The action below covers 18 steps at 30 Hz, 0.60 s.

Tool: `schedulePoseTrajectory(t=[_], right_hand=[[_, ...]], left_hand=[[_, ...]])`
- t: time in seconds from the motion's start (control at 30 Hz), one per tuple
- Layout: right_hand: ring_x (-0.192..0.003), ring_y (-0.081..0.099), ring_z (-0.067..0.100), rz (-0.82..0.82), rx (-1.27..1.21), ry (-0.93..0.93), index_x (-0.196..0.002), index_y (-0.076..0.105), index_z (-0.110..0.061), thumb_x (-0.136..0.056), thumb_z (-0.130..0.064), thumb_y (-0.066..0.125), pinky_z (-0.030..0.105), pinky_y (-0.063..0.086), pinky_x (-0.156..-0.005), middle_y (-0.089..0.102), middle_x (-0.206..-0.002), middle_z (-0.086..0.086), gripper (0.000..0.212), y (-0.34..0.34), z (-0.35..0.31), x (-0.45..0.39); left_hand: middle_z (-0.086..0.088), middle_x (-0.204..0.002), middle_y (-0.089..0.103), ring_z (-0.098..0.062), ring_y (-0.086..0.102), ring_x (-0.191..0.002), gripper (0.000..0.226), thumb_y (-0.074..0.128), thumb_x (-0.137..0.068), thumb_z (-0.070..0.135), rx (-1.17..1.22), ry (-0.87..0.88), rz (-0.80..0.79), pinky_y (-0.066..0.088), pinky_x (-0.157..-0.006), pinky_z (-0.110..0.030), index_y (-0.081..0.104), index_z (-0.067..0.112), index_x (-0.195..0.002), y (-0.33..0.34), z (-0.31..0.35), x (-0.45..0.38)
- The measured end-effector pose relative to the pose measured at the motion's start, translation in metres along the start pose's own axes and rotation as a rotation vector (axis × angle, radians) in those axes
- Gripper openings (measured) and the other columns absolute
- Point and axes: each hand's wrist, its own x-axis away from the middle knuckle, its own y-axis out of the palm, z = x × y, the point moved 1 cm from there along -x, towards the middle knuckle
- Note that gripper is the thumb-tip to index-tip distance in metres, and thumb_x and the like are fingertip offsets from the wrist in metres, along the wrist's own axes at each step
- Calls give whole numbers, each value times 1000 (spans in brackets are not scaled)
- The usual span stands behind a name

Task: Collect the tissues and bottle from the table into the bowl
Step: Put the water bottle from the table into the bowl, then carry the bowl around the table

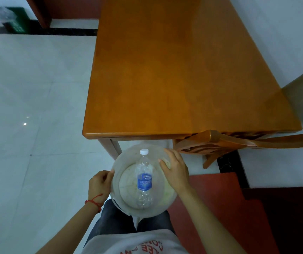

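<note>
A clear plastic bowl [117,180] is held in front of my body, below the near edge of the orange wooden table [180,76]. A clear plastic bottle [144,178] with a white cap and a blue label lies inside it, cap towards the table. My left hand [100,184] grips the bowl's left rim. On the right rim rests my right hand [175,170], its fingers curled over the edge. Pale crumpled tissue [167,196] shows faintly through the bowl's right side, under that hand.
A wooden chair [225,142] stands tucked at the table's near right corner. White tiled floor [33,110] lies to the left, a red floor area [225,208] to the right. A green bin [16,19] sits far back left.
</note>
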Motion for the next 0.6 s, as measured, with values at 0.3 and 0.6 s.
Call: schedulePoseTrajectory(t=[0.3,0.6], right_hand=[[-104,58,25,-137,-27,152,-123,51,-14,-93,-28,45,37,47,-86,59,-121,11,34,24,17,12],[-94,61,22,-277,-118,94,-108,62,-17,-93,-22,46,32,48,-80,68,-101,7,23,86,-38,23]], left_hand=[[-13,-68,61,-30,55,-68,28,49,-90,22,104,-126,137,40,-59,-26,62,6,-72,-28,-35,25],[-21,-69,65,-32,55,-67,40,50,-89,30,177,-241,274,38,-57,-21,64,-3,-70,-88,-95,49]])
